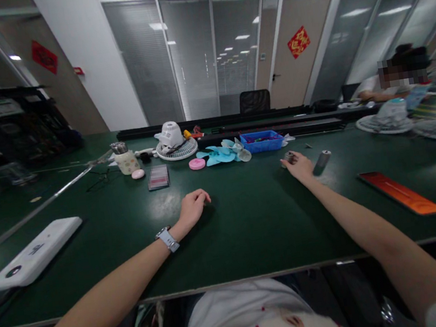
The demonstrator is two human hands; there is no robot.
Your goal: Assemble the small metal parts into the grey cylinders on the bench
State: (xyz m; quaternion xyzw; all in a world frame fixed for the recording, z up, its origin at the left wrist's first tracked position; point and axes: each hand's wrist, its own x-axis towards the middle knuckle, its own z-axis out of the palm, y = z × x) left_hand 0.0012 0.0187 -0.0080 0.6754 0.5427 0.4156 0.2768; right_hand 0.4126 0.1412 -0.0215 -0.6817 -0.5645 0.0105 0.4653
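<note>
My left hand (192, 206) rests on the dark green table (251, 224), fingers curled loosely with nothing in them; a watch sits on its wrist. My right hand (299, 165) reaches farther out and closes on a small silver cylindrical part (289, 158). A second grey cylinder (323, 159) lies just right of that hand. Beyond my hands lie light blue fan blades (222, 154), a pink round cap (197, 164), a white fan body with its grille (173, 141) and a blue tray (262, 141) of small parts.
A white flat device (34, 252) lies at the left, an orange-red strip (400, 192) at the right. A small card (158, 177), a cup (125, 158) and glasses (99, 177) sit farther back. Other people sit at the far right by fan grilles (387, 119).
</note>
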